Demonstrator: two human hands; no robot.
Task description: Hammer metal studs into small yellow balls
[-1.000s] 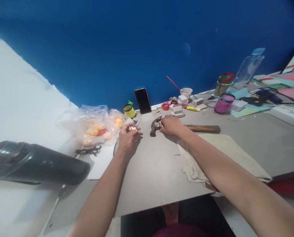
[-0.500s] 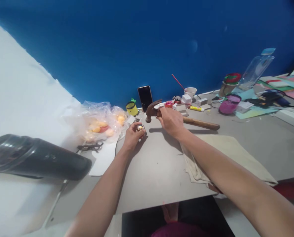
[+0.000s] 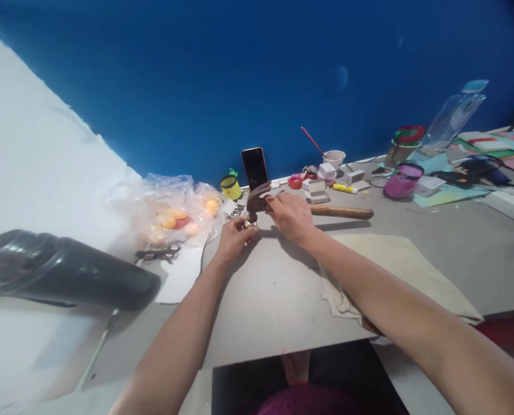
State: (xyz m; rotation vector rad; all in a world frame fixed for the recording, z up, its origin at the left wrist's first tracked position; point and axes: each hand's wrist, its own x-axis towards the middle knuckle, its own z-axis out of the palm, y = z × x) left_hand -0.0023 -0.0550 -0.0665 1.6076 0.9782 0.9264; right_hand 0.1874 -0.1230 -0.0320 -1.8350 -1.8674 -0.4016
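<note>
My right hand [image 3: 290, 216] is wrapped around a wooden-handled claw hammer [image 3: 343, 212], gripping it close to the head. The hammer's striking face points down over a small shiny round metallic piece [image 3: 251, 225], and the two look to be touching. Between thumb and fingers, my left hand [image 3: 232, 239] pinches that piece on the table; its exact kind is too small to tell. Just behind the left hand lies a strip of small shiny pieces [image 3: 238, 211].
A phone [image 3: 254, 167] leans upright against the blue wall. Left of my arms are a dark bottle [image 3: 71, 268], eyeglasses [image 3: 157, 254] and a plastic bag [image 3: 174, 216] of orange-yellow items. A beige cloth [image 3: 395, 265] lies under my right forearm. Small boxes [image 3: 317, 191] and a white cup [image 3: 335, 158] stand behind.
My right hand has brought the hammer left and down, so its head now meets the shiny piece. My left hand stays in nearly the same place.
</note>
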